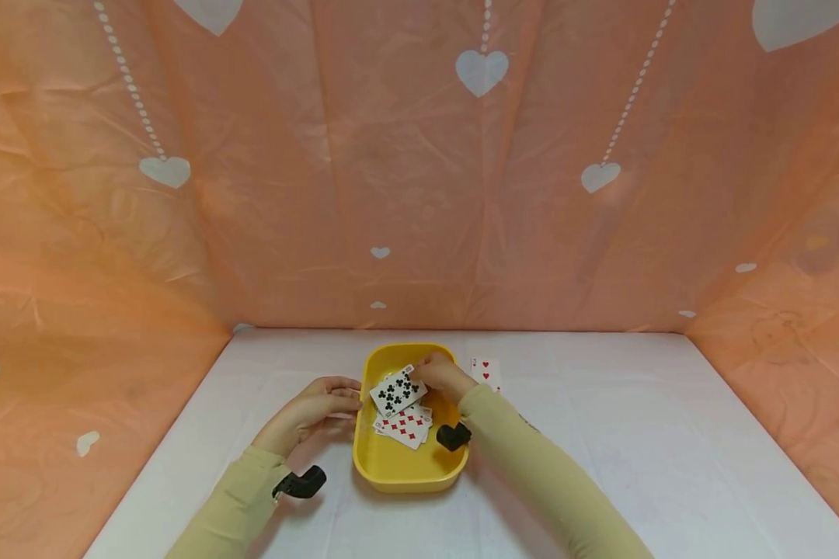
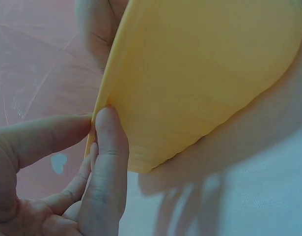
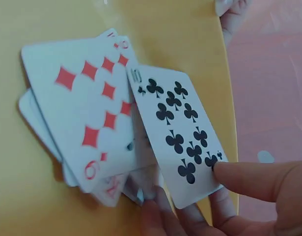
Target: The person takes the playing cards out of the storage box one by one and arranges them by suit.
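Observation:
A yellow plastic tub [image 1: 412, 470] stands on the white-covered table, with several playing cards in it. At the tub's left side, my left hand [image 1: 313, 407] pinches the rim between thumb and finger; the left wrist view shows one finger [image 2: 111, 147] against the outer wall. My right hand [image 1: 446, 376] reaches inside and holds a clubs playing card [image 3: 180, 132] by its end, thumb on the face and fingers below. That card is tilted over a loose pile, whose top is a diamonds card [image 3: 84, 93]. Cards beneath it are mostly covered.
To the right of the tub, a hearts card [image 1: 485, 371] lies face up on the table [image 1: 636, 435], partly hidden by the right forearm. Orange cloth [image 1: 419, 194] with pale hearts walls the back and both sides. A black wrist-worn piece [image 1: 301, 482] sits at the left wrist.

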`<state>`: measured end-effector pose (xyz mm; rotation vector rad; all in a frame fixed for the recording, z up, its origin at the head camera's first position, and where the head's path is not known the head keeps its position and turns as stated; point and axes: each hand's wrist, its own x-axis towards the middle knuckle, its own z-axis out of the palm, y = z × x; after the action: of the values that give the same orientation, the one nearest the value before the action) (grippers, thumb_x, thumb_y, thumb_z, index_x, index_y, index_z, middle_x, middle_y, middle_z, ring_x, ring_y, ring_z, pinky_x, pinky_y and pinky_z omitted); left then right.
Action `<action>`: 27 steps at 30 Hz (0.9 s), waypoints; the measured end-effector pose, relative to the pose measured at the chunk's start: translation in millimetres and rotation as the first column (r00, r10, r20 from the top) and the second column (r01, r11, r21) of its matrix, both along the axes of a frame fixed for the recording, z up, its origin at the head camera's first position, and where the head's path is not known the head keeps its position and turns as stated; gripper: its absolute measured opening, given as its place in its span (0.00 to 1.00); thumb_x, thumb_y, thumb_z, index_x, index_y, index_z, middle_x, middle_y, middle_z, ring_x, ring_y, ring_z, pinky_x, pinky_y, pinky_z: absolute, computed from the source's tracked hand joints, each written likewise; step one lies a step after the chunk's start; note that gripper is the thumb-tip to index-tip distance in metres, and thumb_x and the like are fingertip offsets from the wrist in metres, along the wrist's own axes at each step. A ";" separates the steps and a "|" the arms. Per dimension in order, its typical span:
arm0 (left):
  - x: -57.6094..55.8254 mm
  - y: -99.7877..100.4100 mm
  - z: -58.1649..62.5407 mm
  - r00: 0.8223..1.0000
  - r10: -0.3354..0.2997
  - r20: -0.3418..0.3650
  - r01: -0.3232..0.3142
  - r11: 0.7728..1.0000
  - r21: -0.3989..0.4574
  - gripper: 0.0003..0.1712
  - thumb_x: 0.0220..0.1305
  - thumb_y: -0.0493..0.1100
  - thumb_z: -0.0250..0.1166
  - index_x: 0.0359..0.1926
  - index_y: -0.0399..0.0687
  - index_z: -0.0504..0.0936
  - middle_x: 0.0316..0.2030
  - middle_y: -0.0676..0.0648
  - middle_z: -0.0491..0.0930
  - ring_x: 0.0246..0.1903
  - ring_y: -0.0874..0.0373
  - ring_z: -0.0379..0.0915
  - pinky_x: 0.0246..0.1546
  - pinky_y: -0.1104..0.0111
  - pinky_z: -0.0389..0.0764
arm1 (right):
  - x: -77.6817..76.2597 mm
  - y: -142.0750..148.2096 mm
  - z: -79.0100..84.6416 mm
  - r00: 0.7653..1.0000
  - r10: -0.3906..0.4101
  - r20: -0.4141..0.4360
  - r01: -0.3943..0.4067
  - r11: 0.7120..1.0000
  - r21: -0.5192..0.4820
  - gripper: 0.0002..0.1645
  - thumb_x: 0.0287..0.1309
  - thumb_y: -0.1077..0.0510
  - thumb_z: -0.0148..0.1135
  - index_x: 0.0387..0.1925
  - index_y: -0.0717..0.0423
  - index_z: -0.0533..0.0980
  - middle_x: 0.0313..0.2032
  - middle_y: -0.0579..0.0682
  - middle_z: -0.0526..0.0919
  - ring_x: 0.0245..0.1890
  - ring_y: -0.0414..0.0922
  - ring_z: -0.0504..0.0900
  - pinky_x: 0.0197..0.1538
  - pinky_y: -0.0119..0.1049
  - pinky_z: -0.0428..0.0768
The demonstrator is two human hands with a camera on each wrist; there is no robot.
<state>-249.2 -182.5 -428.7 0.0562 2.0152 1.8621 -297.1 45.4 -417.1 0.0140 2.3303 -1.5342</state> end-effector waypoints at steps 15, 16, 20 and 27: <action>-0.7 2.2 0.3 1.000 0.021 0.009 -0.020 1.000 -0.021 0.25 0.60 0.30 0.62 0.57 0.24 0.66 0.41 0.37 0.78 0.34 0.54 0.80 0.38 0.60 0.82 | -6.1 13.3 17.1 0.998 -0.009 -0.066 -0.005 0.977 -0.214 0.11 0.61 0.65 0.59 0.44 0.68 0.76 0.34 0.55 0.80 0.29 0.43 0.76 0.48 0.48 0.78; -0.8 2.2 0.1 1.000 0.021 0.010 -0.021 1.000 -0.023 0.25 0.61 0.30 0.62 0.57 0.24 0.66 0.41 0.38 0.79 0.34 0.54 0.80 0.39 0.60 0.82 | -6.2 15.2 18.8 0.998 -0.014 -0.060 0.000 0.974 -0.228 0.12 0.61 0.64 0.59 0.44 0.68 0.76 0.34 0.54 0.80 0.30 0.43 0.76 0.48 0.47 0.78; 0.6 1.6 0.3 1.000 0.009 -0.002 -0.009 1.000 -0.023 0.25 0.60 0.30 0.62 0.57 0.23 0.66 0.40 0.39 0.79 0.34 0.54 0.80 0.40 0.59 0.82 | -5.4 25.4 26.3 0.998 -0.006 -0.055 -0.008 0.969 -0.249 0.14 0.61 0.64 0.59 0.47 0.68 0.76 0.36 0.54 0.80 0.32 0.43 0.77 0.48 0.44 0.78; 3.0 -2.7 1.4 0.999 -0.032 -0.029 0.031 0.999 -0.031 0.26 0.61 0.33 0.63 0.57 0.23 0.66 0.45 0.33 0.79 0.37 0.52 0.80 0.44 0.56 0.80 | -3.0 50.8 36.6 0.998 0.017 -0.061 -0.035 0.951 -0.309 0.21 0.60 0.65 0.58 0.55 0.64 0.73 0.41 0.56 0.80 0.35 0.46 0.77 0.50 0.46 0.77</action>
<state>-246.2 -185.2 -427.3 0.1064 2.0495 1.8216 -300.0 96.1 -380.5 -0.1397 2.0951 -1.8924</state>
